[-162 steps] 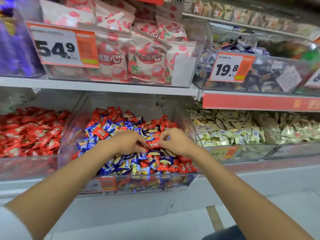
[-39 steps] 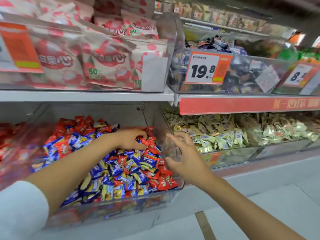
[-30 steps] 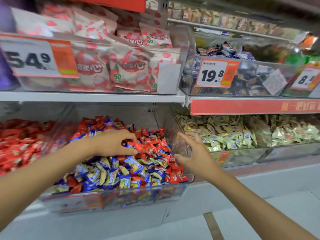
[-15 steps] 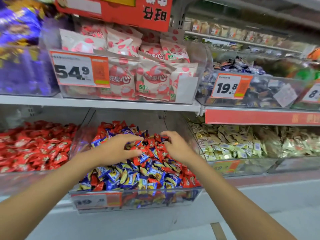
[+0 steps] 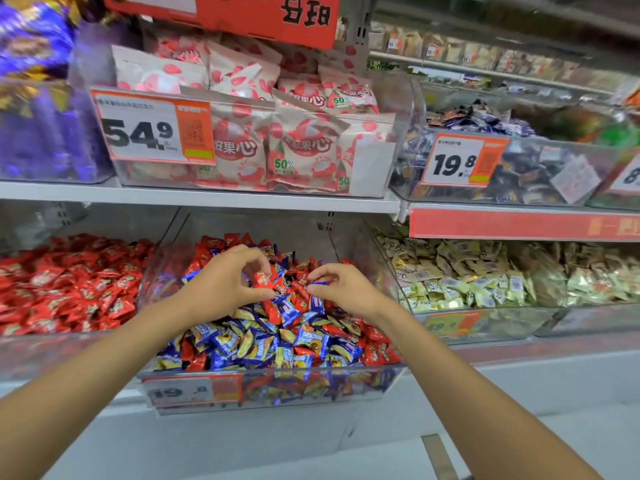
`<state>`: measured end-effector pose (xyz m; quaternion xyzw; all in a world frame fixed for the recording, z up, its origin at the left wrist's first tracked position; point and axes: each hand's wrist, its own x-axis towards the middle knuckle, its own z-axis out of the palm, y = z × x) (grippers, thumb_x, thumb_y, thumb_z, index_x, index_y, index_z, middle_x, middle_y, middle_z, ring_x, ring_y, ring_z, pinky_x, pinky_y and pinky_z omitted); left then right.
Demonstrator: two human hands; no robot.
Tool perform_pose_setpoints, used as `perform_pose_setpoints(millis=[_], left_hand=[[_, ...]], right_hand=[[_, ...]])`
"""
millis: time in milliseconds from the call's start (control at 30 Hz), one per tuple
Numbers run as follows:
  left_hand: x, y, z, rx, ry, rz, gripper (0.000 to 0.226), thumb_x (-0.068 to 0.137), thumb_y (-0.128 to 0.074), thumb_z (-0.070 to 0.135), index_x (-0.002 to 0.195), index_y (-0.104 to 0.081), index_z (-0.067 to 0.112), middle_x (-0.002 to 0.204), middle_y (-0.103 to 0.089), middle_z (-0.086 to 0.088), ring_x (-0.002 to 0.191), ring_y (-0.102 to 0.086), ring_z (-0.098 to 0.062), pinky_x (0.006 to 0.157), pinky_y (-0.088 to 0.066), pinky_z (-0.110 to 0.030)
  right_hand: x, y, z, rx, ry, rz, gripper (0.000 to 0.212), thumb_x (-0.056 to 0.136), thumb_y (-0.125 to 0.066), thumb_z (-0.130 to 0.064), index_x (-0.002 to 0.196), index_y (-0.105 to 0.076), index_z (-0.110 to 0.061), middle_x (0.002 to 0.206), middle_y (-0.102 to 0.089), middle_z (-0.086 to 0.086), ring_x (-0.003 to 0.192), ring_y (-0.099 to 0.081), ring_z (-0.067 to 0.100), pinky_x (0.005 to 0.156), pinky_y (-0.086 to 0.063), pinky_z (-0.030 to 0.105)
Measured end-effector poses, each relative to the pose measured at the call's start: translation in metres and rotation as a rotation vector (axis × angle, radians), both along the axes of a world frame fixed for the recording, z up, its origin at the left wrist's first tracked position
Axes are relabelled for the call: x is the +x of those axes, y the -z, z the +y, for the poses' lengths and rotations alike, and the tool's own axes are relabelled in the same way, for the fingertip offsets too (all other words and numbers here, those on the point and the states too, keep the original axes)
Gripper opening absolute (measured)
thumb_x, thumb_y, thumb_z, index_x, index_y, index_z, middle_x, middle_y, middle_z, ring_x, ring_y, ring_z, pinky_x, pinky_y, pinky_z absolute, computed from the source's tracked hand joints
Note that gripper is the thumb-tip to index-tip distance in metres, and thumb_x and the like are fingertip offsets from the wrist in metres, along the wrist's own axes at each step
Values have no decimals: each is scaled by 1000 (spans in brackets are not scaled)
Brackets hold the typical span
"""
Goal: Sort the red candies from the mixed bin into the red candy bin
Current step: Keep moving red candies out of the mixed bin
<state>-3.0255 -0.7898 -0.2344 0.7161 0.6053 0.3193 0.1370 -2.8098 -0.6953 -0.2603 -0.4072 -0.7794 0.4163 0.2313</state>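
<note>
Two hands work over the mixed bin, the middle one on the lower shelf; its red candies and blue-and-yellow candies are too many to count. The left hand pinches one red candy between thumb and fingertips, just above the pile, toward the back wall of the bin; the right hand, near it, has its fingers curled on one blue-edged candy. The red candy bin stands just beside the left wall of the mixed bin, holding only red ones. On the upper shelf hang two fully visible tags: a 54.9 price tag; a 19.8 price tag.
</note>
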Motion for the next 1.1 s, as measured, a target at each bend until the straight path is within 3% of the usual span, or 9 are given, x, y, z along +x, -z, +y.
perform_pose_setpoints(millis=[133,267,367,500,600,700,800,900,1100], left_hand=[[16,-2,4,-22,12,-70,21,87,-68,18,88,-51,30,115,-59,5,55,-47,1,53,-44,-19],[34,-3,11,-151,97,-45,37,94,-45,-3,106,-56,30,120,-44,10,93,-47,4,78,-41,-18],[34,-3,9,-270,140,35,21,92,-59,22,111,-58,31,120,-42,7,108,-40,-5,93,-32,-27],[16,0,4,-315,125,301,45,75,-75,46,114,-60,32,109,-53,7,100,-50,-10,88,-43,-28],[9,1,1,-294,119,234,39,79,-74,38,115,-60,35,94,-60,11,65,-52,0,60,-38,-14],[4,0,-2,-254,113,164,29,79,-71,39,105,-66,29,90,-64,8,62,-55,6,59,-41,-12],[-1,-4,-5,-169,80,49,23,80,-68,41,89,-73,21,82,-68,12,76,-60,-1,69,-46,-23],[-3,-7,-5,-68,2,-82,20,82,-69,34,79,-67,14,66,-62,16,60,-53,8,59,-35,-12],[-12,0,1,-108,-16,-180,15,94,-57,25,109,-57,24,96,-67,5,80,-62,-2,74,-43,-25]], right_hand=[[16,-14,-8,50,-16,17,12,91,-65,-20,100,-70,-14,84,-63,-16,67,-56,-17,65,-40,5],[26,-22,-10,96,9,-16,19,95,-59,-16,111,-69,-12,77,-58,-19,57,-53,-16,57,-39,6],[29,-22,-8,89,81,13,19,97,-53,-10,109,-67,-16,83,-67,-3,55,-56,-4,55,-42,14],[18,-19,-7,158,89,-47,18,96,-55,-18,109,-68,-17,97,-65,-7,71,-56,-2,64,-39,11],[-1,-12,-6,111,25,-62,24,93,-61,-23,115,-67,-12,102,-64,-8,89,-59,2,80,-44,16],[-17,3,-4,44,-36,-190,39,87,-70,-19,124,-61,-12,107,-66,4,98,-64,21,90,-52,34],[-21,7,1,74,-77,-287,25,87,-69,-13,112,-66,-9,85,-63,2,78,-59,15,73,-49,24],[-15,-5,4,92,-40,-207,9,92,-63,-16,90,-71,-12,87,-66,-2,74,-58,3,73,-47,21],[2,-19,6,111,98,-65,17,100,-46,-11,108,-62,-12,90,-58,-1,62,-48,8,53,-38,15]])
